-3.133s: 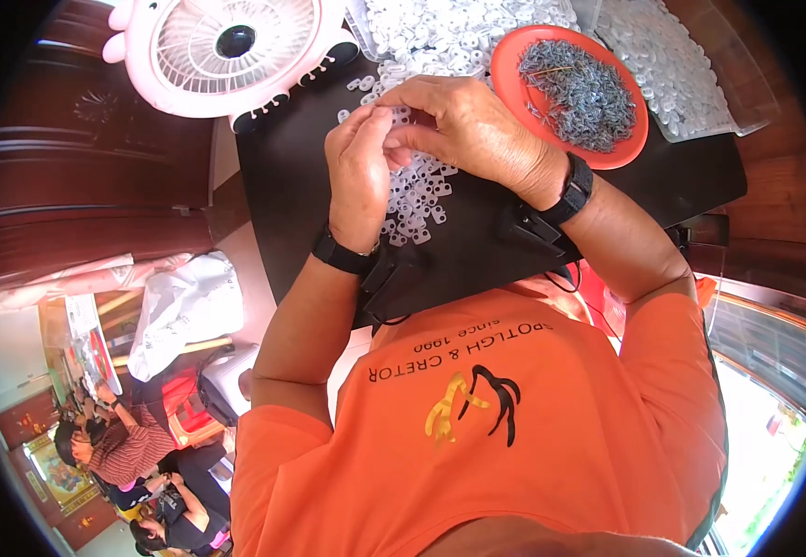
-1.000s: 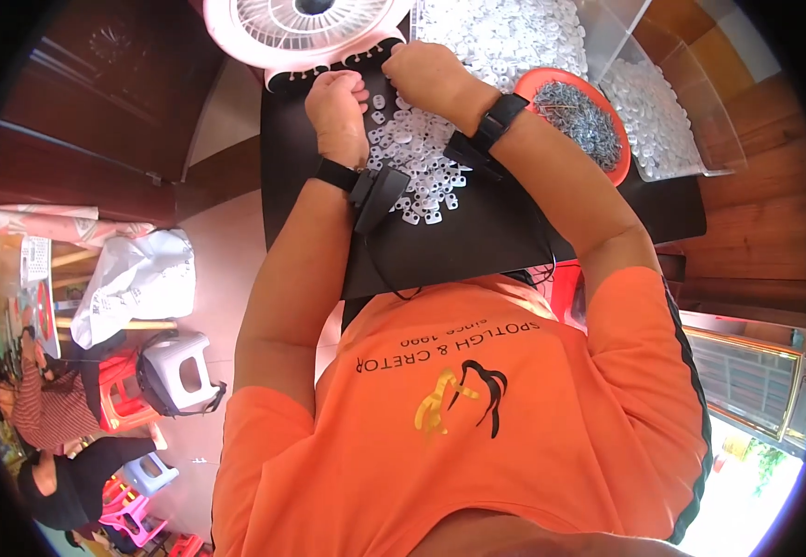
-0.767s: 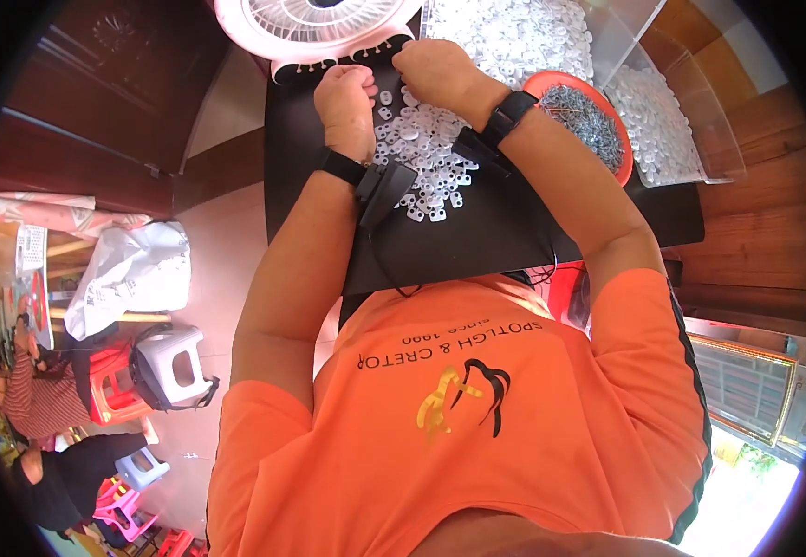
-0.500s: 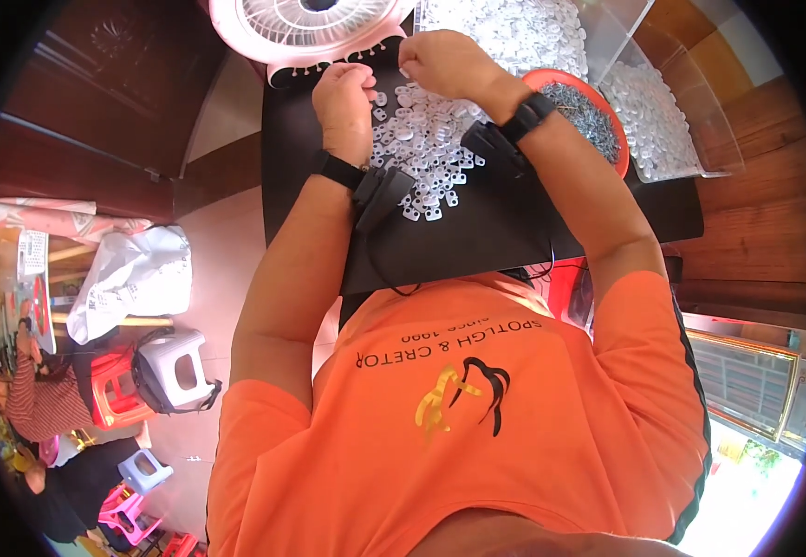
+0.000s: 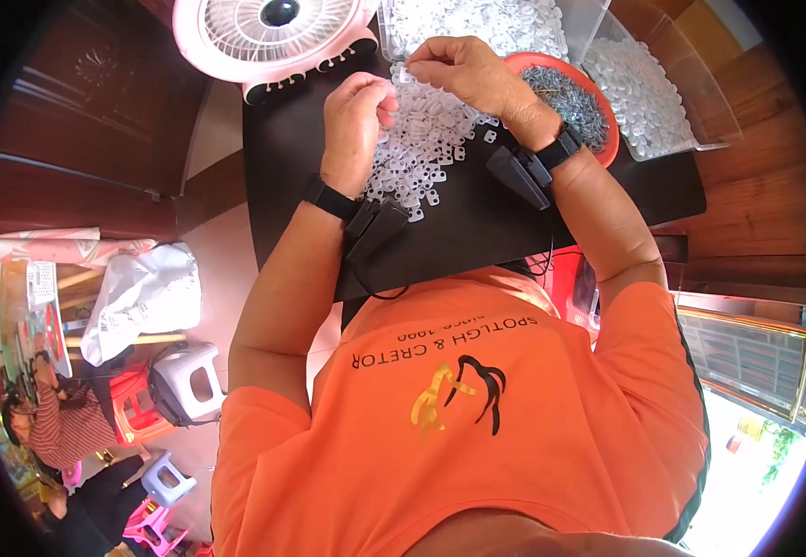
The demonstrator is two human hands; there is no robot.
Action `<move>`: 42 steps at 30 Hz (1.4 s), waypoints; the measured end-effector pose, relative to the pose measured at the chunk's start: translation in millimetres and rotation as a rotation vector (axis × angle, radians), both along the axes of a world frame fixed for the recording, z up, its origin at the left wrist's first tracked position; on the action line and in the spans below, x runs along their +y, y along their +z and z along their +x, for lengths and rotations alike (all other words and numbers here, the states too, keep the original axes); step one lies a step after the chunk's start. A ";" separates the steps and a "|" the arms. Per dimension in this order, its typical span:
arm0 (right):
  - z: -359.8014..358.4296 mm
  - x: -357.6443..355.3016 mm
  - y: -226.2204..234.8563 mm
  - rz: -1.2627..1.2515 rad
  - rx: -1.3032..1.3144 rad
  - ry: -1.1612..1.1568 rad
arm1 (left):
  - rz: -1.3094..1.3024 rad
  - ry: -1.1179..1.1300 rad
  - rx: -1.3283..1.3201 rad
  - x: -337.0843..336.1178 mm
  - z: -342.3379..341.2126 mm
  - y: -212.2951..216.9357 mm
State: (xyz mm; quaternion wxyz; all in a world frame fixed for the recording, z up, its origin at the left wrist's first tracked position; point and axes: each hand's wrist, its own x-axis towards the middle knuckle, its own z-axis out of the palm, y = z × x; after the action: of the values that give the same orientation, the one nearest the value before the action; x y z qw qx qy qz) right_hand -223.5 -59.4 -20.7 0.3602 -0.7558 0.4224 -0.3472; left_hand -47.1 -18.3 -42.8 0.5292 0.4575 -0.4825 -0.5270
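A heap of small white plastic pieces with holes (image 5: 422, 139) is spread over the black table (image 5: 459, 218). My left hand (image 5: 357, 121) is at the heap's left edge, its fingers curled together; what they hold, if anything, is hidden. Over the far part of the heap, my right hand (image 5: 477, 79) pinches thumb and forefinger together. A small white piece (image 5: 404, 73) shows at those fingertips. Both wrists carry black straps with a dark block-shaped device. To the right of my right hand stands an orange-red bowl (image 5: 613, 130) of thin grey metal pieces resembling nails or pins.
Clear plastic bins full of white pieces (image 5: 640, 102) stand at the far right and back. A pink fan (image 5: 278, 58) is at the far left of the table. Plastic stools (image 5: 201, 357) and a white bag (image 5: 157, 297) are on the left, with another person beyond.
The view has shifted, bringing more of the fan in. My left hand has moved right, closer to the heap. My right hand has shifted right, and its pinched thumb and forefinger now show plainly.
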 end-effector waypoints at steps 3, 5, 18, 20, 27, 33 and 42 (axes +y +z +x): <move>2.7 14.5 10.1 0.099 -0.017 0.037 | -0.056 -0.071 0.004 3.7 0.8 0.7; 1.2 14.9 4.6 0.110 -0.042 0.048 | -0.035 -0.108 0.005 6.6 -2.7 4.2; 2.9 28.7 -3.8 -0.022 -0.084 0.028 | 0.030 -0.175 0.099 10.2 -4.8 2.2; 4.0 35.3 0.5 -0.108 -0.032 0.001 | 0.084 -0.223 0.113 8.9 -2.9 1.5; -0.6 32.0 -2.4 -0.528 0.070 0.000 | 0.140 -0.380 0.222 3.5 -1.0 -3.3; -4.2 28.6 -5.2 -0.574 0.091 0.002 | -0.014 -0.253 -0.049 9.4 -5.9 3.1; 0.5 39.8 -4.6 -0.668 0.186 -0.023 | 0.075 -0.287 0.119 11.4 -2.4 6.8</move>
State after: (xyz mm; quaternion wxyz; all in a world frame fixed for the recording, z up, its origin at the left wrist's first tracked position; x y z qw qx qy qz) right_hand -223.0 -19.5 -25.4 0.0487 -0.8555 0.3251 -0.4000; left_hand -49.5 -6.9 -36.0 0.4588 0.3712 -0.4909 -0.6409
